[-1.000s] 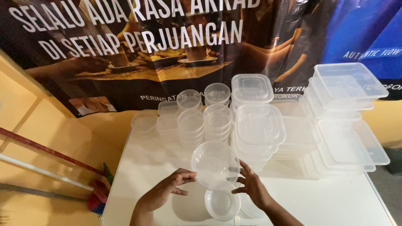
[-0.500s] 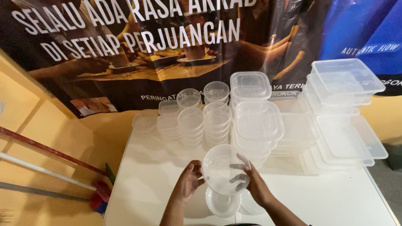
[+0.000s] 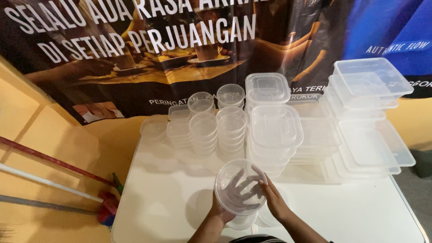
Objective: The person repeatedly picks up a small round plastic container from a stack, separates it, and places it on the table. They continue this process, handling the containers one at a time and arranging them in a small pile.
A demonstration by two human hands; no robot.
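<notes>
The round clear container (image 3: 240, 186) was held up above the near edge of the desk (image 3: 166, 198), tilted toward the camera, fingers visible through its base. Behind it hung a dark banner (image 3: 135, 58) against the wall. On the white desk stood stacks of rectangular containers (image 3: 369, 117), then square lidded tubs (image 3: 274, 130), then small round cups (image 3: 216, 123) — all clear plastic. The left hand (image 3: 225, 204) was spread wide under the container, gripping it from behind; the right hand (image 3: 274, 202) clasped its right rim. A second round container (image 3: 270, 218) lay on the desk just beneath them.
</notes>
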